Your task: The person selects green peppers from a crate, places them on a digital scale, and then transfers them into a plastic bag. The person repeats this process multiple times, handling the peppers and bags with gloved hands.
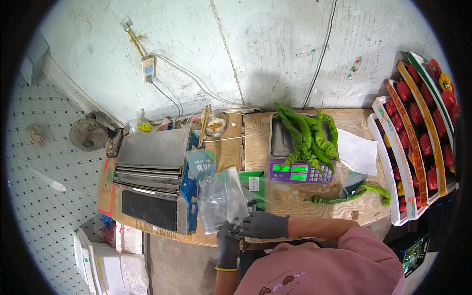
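Observation:
My left hand (pixel 228 243) and my right hand (pixel 266 224), both in dark grey gloves, meet at the table's front edge. Their fingers pinch the near end of a clear plastic bag (pixel 214 206), blurred there, so the exact grip is partly hidden. The bag lies among other clear plastic sheets and a green-printed bag (pixel 254 184). Beyond my right hand stands a purple digital scale (pixel 274 177) with lit green displays. Long green peppers (pixel 304 129) are heaped on its metal pan. Two more green peppers (pixel 335 200) lie on the wood to the right.
A heat-sealing wrapping machine (pixel 153 147) fills the table's left side. Behind it are a metal bowl of food (pixel 215 125), chopsticks (pixel 204 125) and a white cable. Stacked boxes of red bell peppers (pixel 426 143) border the right. A fan (pixel 88 132) stands on the tiled floor.

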Demonstrator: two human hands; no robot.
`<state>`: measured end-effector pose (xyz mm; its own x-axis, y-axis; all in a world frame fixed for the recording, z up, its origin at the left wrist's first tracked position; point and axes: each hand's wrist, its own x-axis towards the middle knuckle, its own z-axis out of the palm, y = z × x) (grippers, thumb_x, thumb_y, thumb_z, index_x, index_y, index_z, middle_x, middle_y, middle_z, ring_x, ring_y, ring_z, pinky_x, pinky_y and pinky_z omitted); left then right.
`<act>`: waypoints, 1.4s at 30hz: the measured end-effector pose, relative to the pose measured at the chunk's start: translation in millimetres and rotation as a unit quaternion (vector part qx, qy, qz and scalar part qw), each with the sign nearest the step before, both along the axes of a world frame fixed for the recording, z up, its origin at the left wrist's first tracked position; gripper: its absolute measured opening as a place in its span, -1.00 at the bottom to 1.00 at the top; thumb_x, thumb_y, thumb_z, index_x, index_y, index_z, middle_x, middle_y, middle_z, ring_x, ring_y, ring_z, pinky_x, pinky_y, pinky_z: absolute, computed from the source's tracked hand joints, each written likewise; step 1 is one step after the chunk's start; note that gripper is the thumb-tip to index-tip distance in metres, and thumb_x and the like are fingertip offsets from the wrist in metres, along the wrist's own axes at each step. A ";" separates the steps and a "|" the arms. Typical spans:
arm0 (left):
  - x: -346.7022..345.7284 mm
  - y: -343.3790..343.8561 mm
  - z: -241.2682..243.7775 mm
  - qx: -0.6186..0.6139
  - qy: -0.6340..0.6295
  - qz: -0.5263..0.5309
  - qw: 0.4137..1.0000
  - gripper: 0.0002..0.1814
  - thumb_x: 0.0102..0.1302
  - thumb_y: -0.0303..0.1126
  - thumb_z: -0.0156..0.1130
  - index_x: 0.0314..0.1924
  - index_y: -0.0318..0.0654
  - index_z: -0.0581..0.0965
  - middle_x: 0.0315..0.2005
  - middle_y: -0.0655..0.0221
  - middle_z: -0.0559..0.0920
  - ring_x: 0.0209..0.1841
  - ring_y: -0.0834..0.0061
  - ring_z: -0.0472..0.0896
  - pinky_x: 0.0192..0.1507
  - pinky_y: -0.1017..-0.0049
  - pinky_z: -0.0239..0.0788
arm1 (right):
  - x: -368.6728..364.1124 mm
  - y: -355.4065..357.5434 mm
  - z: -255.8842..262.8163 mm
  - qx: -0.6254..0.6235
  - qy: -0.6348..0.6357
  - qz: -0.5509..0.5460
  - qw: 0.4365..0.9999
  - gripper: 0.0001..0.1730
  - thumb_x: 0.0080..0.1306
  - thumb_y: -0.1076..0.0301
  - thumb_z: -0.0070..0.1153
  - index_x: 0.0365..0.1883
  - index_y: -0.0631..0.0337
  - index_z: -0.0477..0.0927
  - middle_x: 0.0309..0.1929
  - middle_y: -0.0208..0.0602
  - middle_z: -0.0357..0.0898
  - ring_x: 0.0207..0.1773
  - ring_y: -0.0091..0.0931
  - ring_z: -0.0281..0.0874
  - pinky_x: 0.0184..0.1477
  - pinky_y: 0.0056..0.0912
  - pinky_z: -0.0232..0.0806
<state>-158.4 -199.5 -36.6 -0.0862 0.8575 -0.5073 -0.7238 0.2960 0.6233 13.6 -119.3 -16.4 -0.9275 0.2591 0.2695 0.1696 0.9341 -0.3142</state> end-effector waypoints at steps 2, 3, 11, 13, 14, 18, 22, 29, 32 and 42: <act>1.7 -4.9 -43.0 -0.044 -0.105 0.021 0.993 -0.61 0.47 -0.18 -0.09 0.12 -0.29 0.42 -0.03 0.22 0.56 -0.03 0.33 0.55 -0.03 0.26 0.42 | 9.2 -8.5 -12.0 -0.034 -0.047 -0.010 0.998 -0.80 0.14 0.31 0.04 -0.26 0.09 0.55 -0.24 -0.41 0.53 -0.14 -0.43 0.51 -0.13 -0.38 0.35; 5.5 -9.2 -54.1 -0.067 -0.156 0.034 0.985 -0.64 0.47 -0.21 -0.10 0.08 -0.29 0.45 -0.07 0.23 0.58 -0.04 0.34 0.56 -0.05 0.27 0.44 | 15.2 -11.4 -11.6 -0.052 -0.053 -0.018 0.997 -0.78 0.14 0.29 0.06 -0.24 0.10 0.55 -0.20 -0.38 0.54 -0.10 -0.41 0.51 -0.10 -0.36 0.35; 29.5 -18.0 -60.5 -0.037 -0.055 -0.028 0.997 -0.76 0.42 -0.19 0.01 -0.27 -0.18 0.51 -0.47 0.45 0.53 -0.34 0.45 0.48 -0.18 0.35 0.37 | 104.6 -41.8 39.9 -0.308 0.165 -0.159 0.923 -0.52 0.18 0.18 0.22 0.04 0.18 0.52 0.14 -0.12 0.47 0.19 -0.18 0.43 0.16 -0.23 0.32; 42.8 -6.7 -36.6 -0.104 -0.091 0.009 0.990 -0.76 0.41 -0.17 0.03 -0.31 -0.16 0.49 -0.52 0.47 0.47 -0.40 0.49 0.43 -0.24 0.38 0.35 | 141.7 -54.9 32.0 -0.483 0.138 -0.267 0.822 -0.51 0.26 0.14 0.18 0.06 0.26 0.50 0.12 -0.14 0.49 0.13 -0.27 0.48 0.09 -0.25 0.37; 41.6 -9.9 -41.9 -0.035 -0.039 -0.038 0.998 -0.70 0.49 -0.13 -0.09 -0.22 -0.16 0.48 -0.43 0.46 0.48 -0.35 0.52 0.45 -0.20 0.38 0.37 | 160.0 -57.6 17.4 -0.588 0.080 -0.333 0.733 -0.49 0.28 0.10 0.16 0.07 0.28 0.50 0.09 -0.15 0.50 0.10 -0.31 0.50 0.06 -0.27 0.39; 39.3 -10.5 -66.0 -0.021 -0.151 -0.034 0.988 -0.68 0.50 -0.13 -0.13 -0.23 -0.18 0.48 -0.42 0.46 0.49 -0.34 0.49 0.46 -0.19 0.31 0.40 | 172.5 -56.5 -17.9 -0.804 0.005 -0.346 0.483 -0.40 0.37 -0.09 0.02 0.04 0.33 0.51 -0.04 -0.19 0.58 -0.07 -0.46 0.56 -0.12 -0.35 0.45; 40.0 -16.7 -81.8 0.005 -0.154 -0.077 0.985 -0.68 0.50 -0.15 -0.13 -0.18 -0.23 0.47 -0.33 0.37 0.53 -0.25 0.38 0.49 -0.11 0.27 0.42 | 124.2 -62.9 -44.8 -0.880 0.246 -0.349 0.209 -0.53 0.40 -0.02 0.00 -0.18 0.30 0.58 -0.25 -0.33 0.62 -0.19 -0.49 0.58 -0.08 -0.35 0.44; 76.7 -24.9 16.2 -0.066 0.328 0.126 0.934 -0.50 0.31 -0.48 0.16 0.24 -0.37 0.34 0.14 0.18 0.45 0.18 0.36 0.40 0.12 0.37 0.34 | 102.1 -40.2 -43.6 -0.710 0.276 -0.428 0.486 -0.68 0.30 0.11 0.20 -0.36 0.24 0.61 -0.42 -0.41 0.56 -0.32 -0.60 0.51 -0.28 -0.49 0.34; 76.5 -25.8 -0.7 0.100 0.674 -0.006 0.732 -0.45 0.29 -0.36 0.22 0.23 -0.43 0.34 0.14 0.00 0.44 0.16 0.09 0.42 0.17 0.27 0.29 | 92.0 -42.9 -50.3 -0.652 0.309 -0.433 0.539 -0.68 0.29 0.10 0.22 -0.33 0.21 0.61 -0.46 -0.49 0.53 -0.41 -0.65 0.42 -0.33 -0.56 0.29; 102.3 -6.0 -11.8 0.125 0.518 -0.120 0.837 -0.74 0.38 -0.41 0.08 -0.03 -0.40 0.55 -0.24 0.08 0.64 -0.21 0.29 0.60 -0.17 0.41 0.42 | 58.9 -39.2 -34.9 -0.674 0.348 -0.417 0.500 -0.61 0.35 0.04 0.15 -0.47 0.20 0.60 -0.54 -0.50 0.51 -0.47 -0.67 0.40 -0.37 -0.58 0.27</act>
<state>-56.1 -205.6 -48.4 -0.1792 0.9814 -0.0685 0.3066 0.1219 0.9440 72.5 -158.5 -51.3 -0.1486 0.8591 -0.4897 -0.2656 -0.5117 -0.8171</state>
